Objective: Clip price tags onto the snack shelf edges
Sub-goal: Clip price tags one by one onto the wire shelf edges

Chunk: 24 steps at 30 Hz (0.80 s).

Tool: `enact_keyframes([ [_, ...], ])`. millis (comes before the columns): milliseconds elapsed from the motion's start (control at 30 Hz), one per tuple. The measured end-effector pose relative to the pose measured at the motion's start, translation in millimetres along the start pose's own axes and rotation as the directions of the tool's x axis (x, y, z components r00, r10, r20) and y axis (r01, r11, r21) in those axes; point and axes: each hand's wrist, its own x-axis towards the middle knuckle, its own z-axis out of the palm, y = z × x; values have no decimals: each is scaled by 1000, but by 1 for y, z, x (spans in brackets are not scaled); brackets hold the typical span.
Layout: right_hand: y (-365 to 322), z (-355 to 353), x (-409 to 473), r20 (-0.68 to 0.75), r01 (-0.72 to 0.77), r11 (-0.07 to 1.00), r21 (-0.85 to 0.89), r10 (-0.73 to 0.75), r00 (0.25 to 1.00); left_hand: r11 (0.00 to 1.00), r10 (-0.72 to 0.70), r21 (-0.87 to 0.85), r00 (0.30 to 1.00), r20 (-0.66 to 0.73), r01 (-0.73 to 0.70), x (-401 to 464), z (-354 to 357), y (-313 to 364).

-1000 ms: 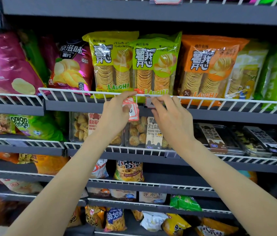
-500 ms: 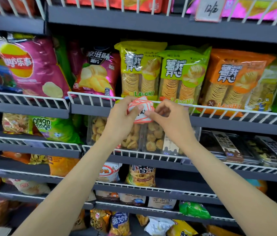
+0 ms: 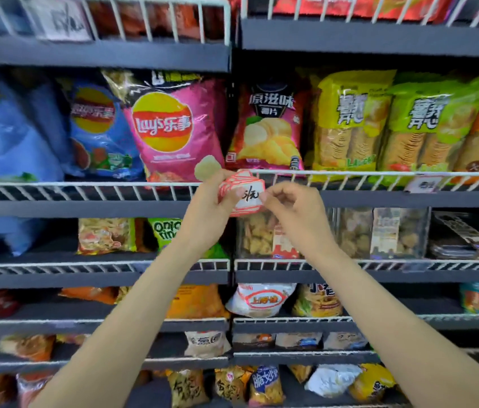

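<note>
The left hand (image 3: pixel 207 212) is gripping a fanned stack of red-bordered price tags (image 3: pixel 242 193) just in front of the white wire shelf rail (image 3: pixel 350 174), and the right hand (image 3: pixel 292 213) is pinching the front tag's right edge between thumb and forefinger. The stack is lying between the two hands, its long axis roughly along the rail, which is running just above and behind it. Judging by this, the right hand is the one placed to draw the tag off and lift it to the rail.

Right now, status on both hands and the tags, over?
Left hand grips the tag stack. Right hand pinches the front tag. Nothing clipped here yet; wire rail just behind, nothing in the way.
</note>
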Motion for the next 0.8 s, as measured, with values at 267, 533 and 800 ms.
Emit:
enact_keyframes([
  [267, -29, 53, 2, 87, 15, 1000, -1, -15, 996, 998, 19, 63, 999, -38, -17, -16, -53, -19],
  [533, -60, 131, -2, 198, 72, 995, 64, -83, 977, 996, -90, -23, 983, -162, 87, -45, -136, -46],
  [800, -110, 271, -8, 186, 69, 993, 96, -86, 979, 994, -93, 43, 972, -215, 105, -67, -263, -117],
])
